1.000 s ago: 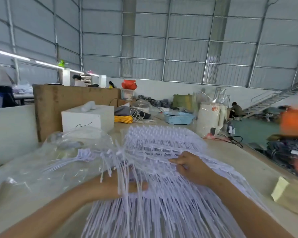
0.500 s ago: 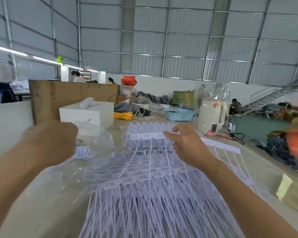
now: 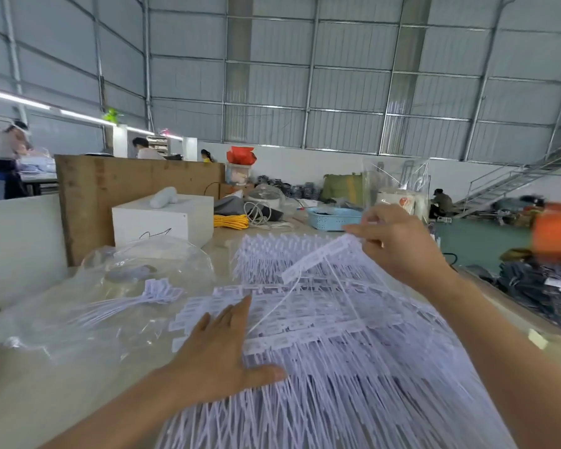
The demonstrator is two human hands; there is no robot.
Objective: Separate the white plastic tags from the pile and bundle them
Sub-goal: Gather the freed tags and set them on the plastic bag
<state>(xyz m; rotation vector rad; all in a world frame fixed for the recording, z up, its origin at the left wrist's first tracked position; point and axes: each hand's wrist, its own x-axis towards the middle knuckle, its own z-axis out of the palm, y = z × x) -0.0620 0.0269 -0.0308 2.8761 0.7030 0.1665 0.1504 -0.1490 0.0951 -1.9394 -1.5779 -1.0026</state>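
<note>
Head view: a large pile of white plastic tags (image 3: 353, 351) covers the table (image 3: 62, 400). The left hand (image 3: 217, 348) lies flat on the pile's left edge, fingers straight. The right hand (image 3: 399, 241) pinches a strip of tags (image 3: 318, 257), lifted above the pile's far side. Left of the pile, a small tag bundle (image 3: 156, 293) lies on clear plastic bags (image 3: 110, 306).
</note>
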